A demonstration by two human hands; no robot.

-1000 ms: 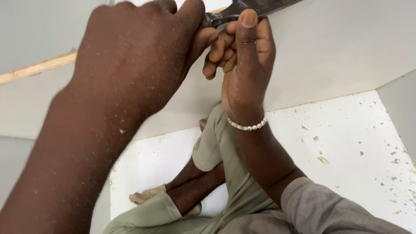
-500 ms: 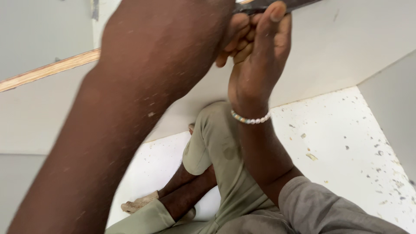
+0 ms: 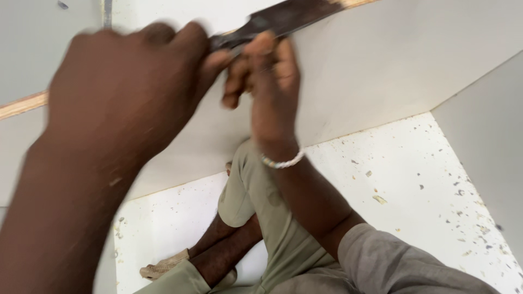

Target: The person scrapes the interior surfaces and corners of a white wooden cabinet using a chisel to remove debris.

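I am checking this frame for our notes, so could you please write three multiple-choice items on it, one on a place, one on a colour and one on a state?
1. Where is the beaded bracelet?
A. on the right wrist
B. on the left wrist
C. lying on the floor

2. What colour is the speckled floor?
A. black
B. white
C. red

3. How do the hands stand to the dark flat tool?
A. both far below it
B. one hand only on it
C. left hand and right hand both closed at its near end

Answers: 1 A, the beads circle the right wrist. 2 B, the floor is white with small flecks. 3 C, both hands grip where the tool ends.
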